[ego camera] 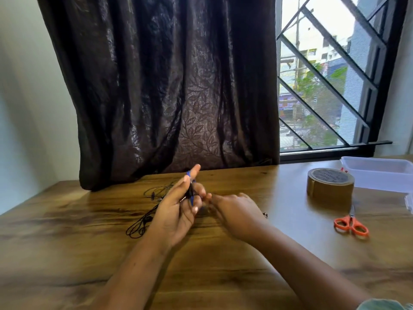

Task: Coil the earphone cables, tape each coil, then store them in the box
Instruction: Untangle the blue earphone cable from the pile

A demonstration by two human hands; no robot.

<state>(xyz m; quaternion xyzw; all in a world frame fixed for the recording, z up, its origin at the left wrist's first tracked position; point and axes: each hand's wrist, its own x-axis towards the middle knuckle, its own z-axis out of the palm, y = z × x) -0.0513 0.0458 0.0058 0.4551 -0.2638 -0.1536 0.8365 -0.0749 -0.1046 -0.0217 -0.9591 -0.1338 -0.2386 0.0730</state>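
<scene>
My left hand (pixel 178 209) is raised over the middle of the wooden table (pixel 89 242), fingers closed around a blue and black earphone cable (pixel 191 191) wound over them. My right hand (pixel 234 209) is just to its right, fingertips touching the cable at the left hand; whether it pinches the cable is hidden. A loose black earphone cable (pixel 143 222) lies on the table to the left of my left hand. A brown tape roll (pixel 330 185) stands at the right, with a clear plastic box (pixel 380 173) behind it.
Orange-handled scissors (pixel 351 223) lie near the table's right edge, in front of the tape roll. A clear lid edge (pixel 409 203) shows at the far right. A dark curtain (pixel 167 86) hangs behind the table, a barred window (pixel 330 86) to its right.
</scene>
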